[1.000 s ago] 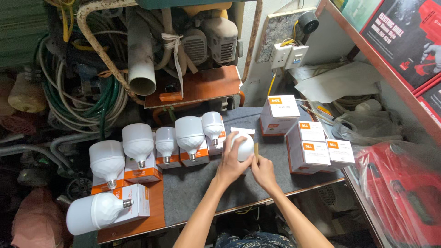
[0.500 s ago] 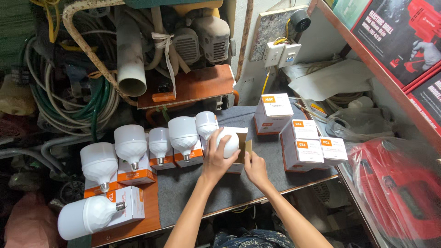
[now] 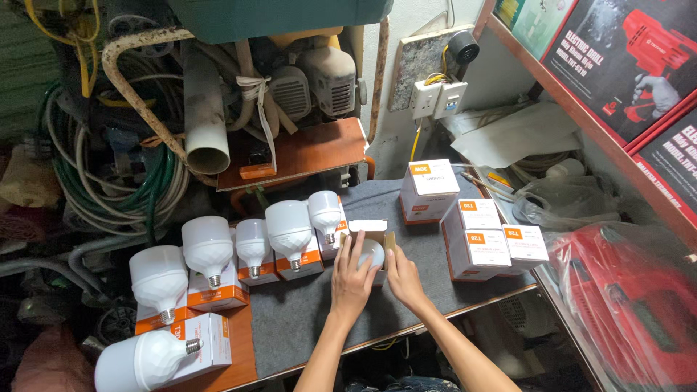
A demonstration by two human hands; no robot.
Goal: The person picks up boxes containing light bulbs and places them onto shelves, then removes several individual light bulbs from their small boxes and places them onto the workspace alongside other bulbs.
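A white bulb (image 3: 371, 252) sits partly inside a small open cardboard box (image 3: 379, 234) on the grey mat (image 3: 305, 319). My left hand (image 3: 351, 279) rests on the bulb's left side with fingers around it. My right hand (image 3: 404, 276) holds the box's right side, thumb by the flap. To the left, several white bulbs (image 3: 289, 226) stand upside down on their orange and white boxes (image 3: 218, 294). One large bulb (image 3: 141, 361) lies on its side at the near left.
Closed white and orange boxes (image 3: 479, 247) stand stacked to the right, another (image 3: 428, 190) behind them. Hoses, a pipe (image 3: 203, 109) and a motor crowd the back. A wall socket (image 3: 439, 98) sits at the back right. A red bagged item (image 3: 624, 305) lies at the right.
The bulb, held up above the mat before, has gone down into the open box. Both hands have closed in around the box. The camera view shifted slightly.
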